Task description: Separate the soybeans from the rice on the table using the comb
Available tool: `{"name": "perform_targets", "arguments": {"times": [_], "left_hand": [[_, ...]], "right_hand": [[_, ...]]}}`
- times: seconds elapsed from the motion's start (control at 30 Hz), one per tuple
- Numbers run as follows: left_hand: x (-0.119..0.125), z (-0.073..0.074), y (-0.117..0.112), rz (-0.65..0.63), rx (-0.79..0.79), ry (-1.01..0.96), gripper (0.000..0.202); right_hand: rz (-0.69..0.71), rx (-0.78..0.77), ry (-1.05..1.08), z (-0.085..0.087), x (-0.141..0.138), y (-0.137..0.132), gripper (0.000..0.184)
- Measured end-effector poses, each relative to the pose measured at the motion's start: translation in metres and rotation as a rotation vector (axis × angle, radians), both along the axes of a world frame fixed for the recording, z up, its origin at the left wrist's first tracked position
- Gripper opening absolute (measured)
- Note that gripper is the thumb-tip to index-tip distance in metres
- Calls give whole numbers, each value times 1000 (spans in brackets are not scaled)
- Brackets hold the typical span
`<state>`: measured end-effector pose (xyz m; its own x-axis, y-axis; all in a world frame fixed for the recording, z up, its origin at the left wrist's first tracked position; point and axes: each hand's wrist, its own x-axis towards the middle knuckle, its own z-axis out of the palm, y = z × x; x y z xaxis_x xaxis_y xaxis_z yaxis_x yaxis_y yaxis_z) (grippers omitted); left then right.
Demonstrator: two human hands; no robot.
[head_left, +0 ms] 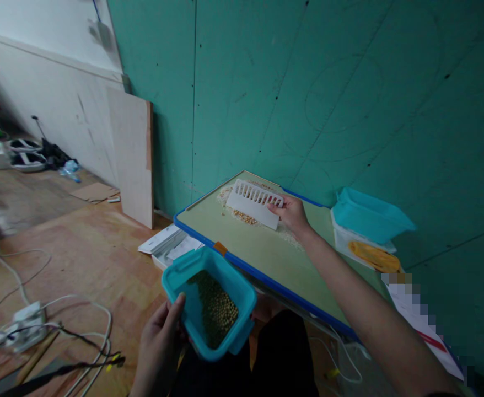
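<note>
My left hand (159,336) grips a teal plastic box (209,300) holding small green beans, held off the near edge of the table above my lap. My right hand (292,214) reaches across the green tabletop (258,248) and holds the right end of a white slotted plastic scraper (254,203). The scraper stands on its long edge against a pile of mixed pale and yellow grains (246,216) spread near the table's far corner.
A teal lid (370,215) rests on a clear box with yellow contents (372,256) at the table's right. The table has a blue rim and stands against a green wall. White boxes (163,242), cables and a power strip (25,325) lie on the wooden floor.
</note>
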<state>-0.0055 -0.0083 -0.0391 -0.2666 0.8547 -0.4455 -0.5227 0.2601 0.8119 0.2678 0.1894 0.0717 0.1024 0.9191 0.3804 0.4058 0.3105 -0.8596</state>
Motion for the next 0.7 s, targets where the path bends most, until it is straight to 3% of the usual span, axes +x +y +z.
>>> {"name": "perform_targets", "arguments": {"times": [0.7], "left_hand": [[-8, -9, 4, -21, 36, -15, 49]], "right_hand": [[177, -3, 43, -5, -15, 12, 37]]}}
